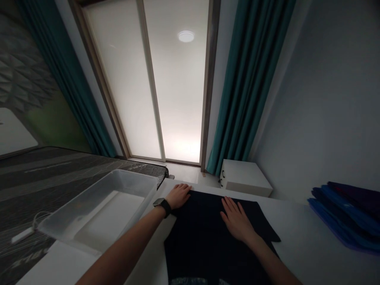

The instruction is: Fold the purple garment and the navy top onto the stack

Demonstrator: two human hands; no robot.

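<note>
Dark navy cloth garment (204, 241), flat on white tabletop (305, 237). Left hand (178, 196) and right hand (237, 219): open, palms down on the cloth, released, grasping nothing.

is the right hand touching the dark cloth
Touching. The head view shows the right hand lying flat on the dark cloth, fingers spread, with no gap visible beneath it.

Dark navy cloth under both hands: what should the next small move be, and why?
Probably the right hand should smooth the dark navy cloth outward toward the pointed corner jutting from its right side. That edge looks uneven, and the left hand lies flat near the far edge, where it can pin the cloth.
</note>
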